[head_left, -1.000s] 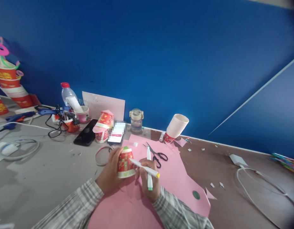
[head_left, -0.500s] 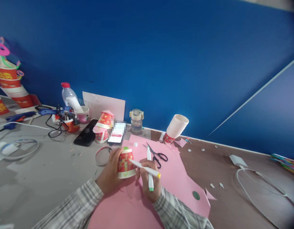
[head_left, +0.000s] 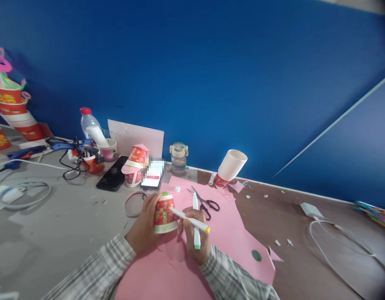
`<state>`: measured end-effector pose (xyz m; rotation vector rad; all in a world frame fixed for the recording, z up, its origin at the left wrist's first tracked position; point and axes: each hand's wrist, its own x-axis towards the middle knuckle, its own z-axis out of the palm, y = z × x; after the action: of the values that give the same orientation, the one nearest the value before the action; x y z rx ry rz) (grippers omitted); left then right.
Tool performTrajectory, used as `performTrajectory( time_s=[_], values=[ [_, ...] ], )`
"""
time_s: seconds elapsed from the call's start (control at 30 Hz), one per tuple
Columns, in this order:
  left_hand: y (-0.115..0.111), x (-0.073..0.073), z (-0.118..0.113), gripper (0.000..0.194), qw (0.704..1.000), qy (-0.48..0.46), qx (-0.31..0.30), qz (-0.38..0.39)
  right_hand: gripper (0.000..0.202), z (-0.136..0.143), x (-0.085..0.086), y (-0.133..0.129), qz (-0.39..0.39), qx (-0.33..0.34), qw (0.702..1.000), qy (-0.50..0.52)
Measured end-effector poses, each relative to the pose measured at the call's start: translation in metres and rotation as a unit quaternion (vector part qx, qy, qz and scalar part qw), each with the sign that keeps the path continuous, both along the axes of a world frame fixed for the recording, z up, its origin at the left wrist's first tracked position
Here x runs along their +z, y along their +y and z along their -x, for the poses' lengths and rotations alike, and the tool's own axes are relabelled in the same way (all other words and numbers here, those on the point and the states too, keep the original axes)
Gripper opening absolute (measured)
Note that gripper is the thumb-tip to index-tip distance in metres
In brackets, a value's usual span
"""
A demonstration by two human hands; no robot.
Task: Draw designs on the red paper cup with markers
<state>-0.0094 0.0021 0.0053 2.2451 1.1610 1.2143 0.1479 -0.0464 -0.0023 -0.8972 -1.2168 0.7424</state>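
My left hand is closed round the left side of a red paper cup, which is turned upside down with a green piece on top and green strokes along its pale rim. My right hand grips a white marker with a yellow end, its tip at the cup's right side. A second white marker with a green end also sits in the right hand, pointing away from me. Behind that hand, black-handled scissors lie on pink paper. A white cap rests near the cup.
A decorated cup figure, two phones, and a lidded jar stand behind. A tilted cup stack leans by the blue wall. Glue guns and cables lie left; a white cable and paper scraps lie right.
Almost nothing differs. The cup and the marker at its side have shifted very slightly; both hands keep their hold.
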Motion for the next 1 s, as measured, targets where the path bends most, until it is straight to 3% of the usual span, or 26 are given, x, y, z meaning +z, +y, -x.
performTrajectory(
  time_s=[1.0],
  values=[
    [0.0014,-0.0019,0.0011,0.094,1.000,-0.001,-0.003,-0.002,0.005,-0.0020,0.0057,-0.0010,-0.011,-0.010,1.000,-0.021]
  ],
)
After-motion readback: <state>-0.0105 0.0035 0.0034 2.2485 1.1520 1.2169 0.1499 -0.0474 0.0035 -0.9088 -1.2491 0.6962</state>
